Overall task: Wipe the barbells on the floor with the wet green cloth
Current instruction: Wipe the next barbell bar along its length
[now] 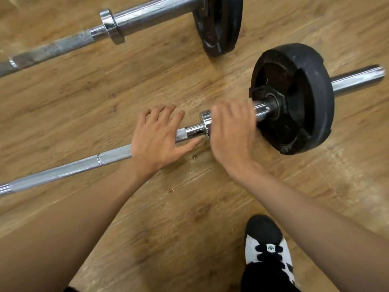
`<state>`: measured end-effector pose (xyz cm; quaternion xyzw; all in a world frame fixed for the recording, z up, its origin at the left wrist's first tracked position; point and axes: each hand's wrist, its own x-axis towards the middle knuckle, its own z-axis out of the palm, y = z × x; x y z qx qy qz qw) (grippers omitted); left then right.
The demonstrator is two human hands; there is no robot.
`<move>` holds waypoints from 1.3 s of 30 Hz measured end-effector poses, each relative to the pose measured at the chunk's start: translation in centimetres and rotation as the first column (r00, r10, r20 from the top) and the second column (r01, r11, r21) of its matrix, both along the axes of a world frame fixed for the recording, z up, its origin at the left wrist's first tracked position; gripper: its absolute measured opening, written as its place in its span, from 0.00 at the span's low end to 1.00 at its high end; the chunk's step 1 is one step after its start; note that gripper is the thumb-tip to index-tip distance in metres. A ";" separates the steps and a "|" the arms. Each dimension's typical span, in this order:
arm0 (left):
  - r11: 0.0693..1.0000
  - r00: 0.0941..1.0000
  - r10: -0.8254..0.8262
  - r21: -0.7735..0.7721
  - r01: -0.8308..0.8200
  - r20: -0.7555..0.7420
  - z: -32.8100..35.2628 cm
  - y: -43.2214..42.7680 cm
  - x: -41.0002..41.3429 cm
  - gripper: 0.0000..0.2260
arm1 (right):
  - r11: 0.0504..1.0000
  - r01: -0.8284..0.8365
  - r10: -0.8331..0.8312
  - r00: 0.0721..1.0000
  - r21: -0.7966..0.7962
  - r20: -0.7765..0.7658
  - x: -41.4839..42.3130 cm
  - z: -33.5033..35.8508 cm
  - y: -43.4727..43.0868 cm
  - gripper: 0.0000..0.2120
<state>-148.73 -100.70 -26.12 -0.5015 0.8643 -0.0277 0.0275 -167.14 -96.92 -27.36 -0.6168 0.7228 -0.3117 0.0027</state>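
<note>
**Hands on bar, cloth unseen**

Left hand (156, 135) rests spread on the shaft of the near barbell (73, 168), which lies on the floor. The right hand (231, 131) curls over its sleeve beside the plate (305, 98). Wiping looks unstarted; next, the green cloth must be found.

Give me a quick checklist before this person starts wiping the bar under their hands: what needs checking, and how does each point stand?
1. The green cloth in a hand: not ok, none in view.
2. The left hand free: ok, fingers spread, resting on the near barbell.
3. The right hand steadying it: ok, fingers curled over the sleeve beside the plate.
4. The far barbell within reach: cannot tell.
5. The shoe apart from the bar: ok.
</note>
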 end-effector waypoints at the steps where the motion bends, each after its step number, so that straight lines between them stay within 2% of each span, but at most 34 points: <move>1: 1.000 1.000 -0.003 0.001 0.003 -0.001 0.0 0.4 0.0 0.43 | 0.994 -0.107 0.108 0.993 0.007 -0.048 0.0 -0.2 0.7 0.26; 3: 1.000 1.000 -0.012 0.013 0.012 0.000 0.1 1.2 0.0 0.44 | 0.967 -0.255 0.254 0.958 0.016 -0.133 -2.4 -0.6 1.7 0.24; 4: 1.000 1.000 -0.012 0.018 0.012 -0.001 0.2 1.7 0.0 0.44 | 0.961 -0.275 0.274 0.948 0.013 -0.160 -4.2 -1.0 2.1 0.23; 7: 1.000 1.000 -0.016 0.017 0.016 -0.010 0.2 3.4 -0.3 0.44 | 0.989 -0.143 0.136 0.979 -0.036 -0.150 -8.0 -1.6 4.7 0.22; 10: 0.999 0.999 -0.033 0.009 0.033 -0.017 0.0 5.1 -0.2 0.43 | 0.999 0.042 -0.043 0.998 -0.031 -0.039 -4.5 -1.0 6.3 0.26; 11: 0.999 0.999 -0.037 0.010 0.037 -0.023 0.0 5.6 -0.2 0.42 | 0.999 0.046 -0.047 0.999 -0.024 -0.017 -2.9 -0.8 6.7 0.27; 13: 0.999 0.999 -0.036 0.003 0.036 -0.040 -0.2 6.8 -0.1 0.42 | 0.995 -0.090 0.088 0.995 -0.034 -0.047 -1.1 -0.8 7.5 0.27; 16: 0.999 0.997 -0.052 0.003 0.053 -0.049 -0.4 8.4 -0.3 0.40 | 0.954 -0.297 0.284 0.941 -0.045 -0.185 -3.7 -1.4 8.7 0.23; 18: 0.998 0.997 -0.063 -0.002 0.063 -0.038 -0.4 9.4 -0.3 0.40 | 0.972 -0.227 0.215 0.966 -0.068 -0.146 -6.1 -1.3 9.1 0.22; 20: 0.997 0.997 -0.072 -0.002 0.072 -0.030 -0.4 10.3 -0.4 0.41 | 0.998 -0.029 0.027 0.999 -0.062 -0.041 -6.2 -0.4 9.4 0.23; 22: 0.998 0.997 -0.064 -0.015 0.063 -0.032 -0.4 11.1 -0.4 0.42 | 0.998 0.048 -0.047 0.999 0.027 -0.020 -4.0 0.5 9.4 0.26; 24: 0.997 0.997 -0.070 -0.020 0.069 -0.039 -0.4 12.0 -0.4 0.42 | 0.996 -0.058 0.062 0.997 0.062 -0.050 -2.0 0.7 10.0 0.26; 28: 0.997 0.997 -0.075 -0.022 0.075 -0.025 -0.4 13.6 -0.5 0.40 | 0.946 -0.325 0.320 0.939 -0.018 -0.126 -4.4 -0.7 12.5 0.21; 29: 0.997 0.998 -0.067 -0.027 0.066 -0.021 -0.3 14.0 -0.5 0.39 | 0.951 -0.307 0.300 0.945 -0.031 -0.130 -5.6 -1.1 13.4 0.21; 31: 0.997 0.998 -0.064 -0.033 0.063 -0.011 -0.5 14.6 -0.7 0.38 | 0.991 -0.126 0.122 0.990 -0.048 -0.071 -6.8 -1.4 15.0 0.21; 33: 0.997 0.998 -0.064 -0.035 0.063 -0.005 -0.5 15.1 -0.8 0.38 | 0.998 0.067 -0.067 0.998 -0.021 0.014 -5.3 -1.0 15.3 0.22; 34: 0.997 0.998 -0.067 -0.043 0.067 -0.007 -0.6 15.4 -0.8 0.38 | 0.994 0.107 -0.107 0.994 0.004 0.028 -4.0 -0.6 15.0 0.22; 35: 0.996 0.997 -0.073 -0.054 0.072 -0.011 -0.8 15.5 -0.8 0.38 | 0.996 0.084 -0.085 0.996 0.019 0.016 -2.7 -0.2 14.7 0.23; 39: 0.991 0.995 -0.099 -0.090 0.096 -0.026 -1.0 16.0 -0.6 0.37 | 0.967 -0.253 0.253 0.964 0.012 -0.084 -2.9 0.2 14.3 0.23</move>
